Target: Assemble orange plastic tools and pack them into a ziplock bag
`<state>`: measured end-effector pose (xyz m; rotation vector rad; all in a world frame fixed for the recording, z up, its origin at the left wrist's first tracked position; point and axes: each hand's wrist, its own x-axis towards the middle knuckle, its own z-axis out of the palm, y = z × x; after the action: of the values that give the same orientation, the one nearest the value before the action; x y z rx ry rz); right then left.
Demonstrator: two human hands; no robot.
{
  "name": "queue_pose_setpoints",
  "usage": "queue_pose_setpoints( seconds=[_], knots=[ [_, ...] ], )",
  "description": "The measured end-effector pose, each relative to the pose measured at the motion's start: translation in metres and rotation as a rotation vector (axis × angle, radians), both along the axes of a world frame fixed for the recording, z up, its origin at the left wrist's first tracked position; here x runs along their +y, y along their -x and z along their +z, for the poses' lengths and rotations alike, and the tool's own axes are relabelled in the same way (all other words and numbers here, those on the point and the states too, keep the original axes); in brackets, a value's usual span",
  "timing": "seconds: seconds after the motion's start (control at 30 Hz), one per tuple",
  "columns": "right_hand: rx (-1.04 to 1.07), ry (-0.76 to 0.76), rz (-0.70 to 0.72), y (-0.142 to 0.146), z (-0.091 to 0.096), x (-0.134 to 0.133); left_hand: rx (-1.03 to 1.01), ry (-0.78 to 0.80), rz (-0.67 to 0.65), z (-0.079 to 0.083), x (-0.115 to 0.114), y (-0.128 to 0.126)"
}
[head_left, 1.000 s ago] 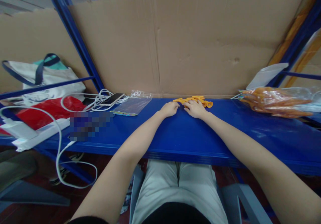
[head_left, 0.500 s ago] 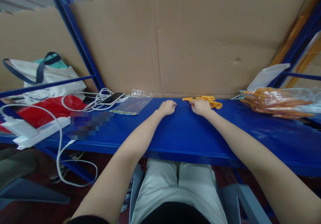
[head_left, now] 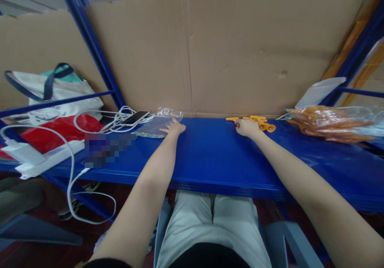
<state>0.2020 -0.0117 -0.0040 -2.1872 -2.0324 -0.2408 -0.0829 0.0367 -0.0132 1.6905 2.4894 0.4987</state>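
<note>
My left hand [head_left: 175, 128] is open, its fingers spread over the right edge of a flat clear plastic bag [head_left: 154, 127]. Whether the fingertips touch the bag I cannot tell. My right hand [head_left: 247, 128] is closed, with curled fingers, around part of a small cluster of orange plastic pieces [head_left: 260, 120] near the cardboard wall. One slim piece pokes out to the left of the fingers; others, some with round cup-like ends, show behind and to the right. The hand covers the middle of the cluster.
A clear bag full of orange pieces [head_left: 327, 124] lies at the right. Toward the left are a phone [head_left: 135, 118] on coiled white cables, a white power strip [head_left: 49, 158], a red bag [head_left: 60, 134] and a cloth tote [head_left: 66, 94]. Cardboard [head_left: 234, 52] stands behind the blue tabletop [head_left: 210, 160].
My left hand has moved left to the clear bag and spread its fingers. My right hand has shifted slightly right, and the orange pieces have moved right with it.
</note>
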Motion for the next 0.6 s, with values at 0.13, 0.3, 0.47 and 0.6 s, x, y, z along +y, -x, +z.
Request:
queue_pose_setpoints(
  seconds=[0.13, 0.3, 0.47, 0.6],
  knots=[
    [-0.011, -0.007, 0.016, -0.001, -0.002, 0.001, 0.073, 0.047, -0.134, 0.001, 0.003, -0.008],
    [-0.019, 0.007, 0.018, -0.001, -0.002, 0.001, 0.153, 0.039, -0.484, 0.005, 0.004, -0.028],
    [-0.024, 0.032, 0.009, 0.0, -0.001, -0.001, 0.112, -0.002, -0.66, 0.013, -0.004, -0.037],
    [-0.03, 0.036, 0.005, 0.001, -0.001, -0.002, -0.041, -0.02, -0.722, 0.018, -0.005, -0.032]
  ],
)
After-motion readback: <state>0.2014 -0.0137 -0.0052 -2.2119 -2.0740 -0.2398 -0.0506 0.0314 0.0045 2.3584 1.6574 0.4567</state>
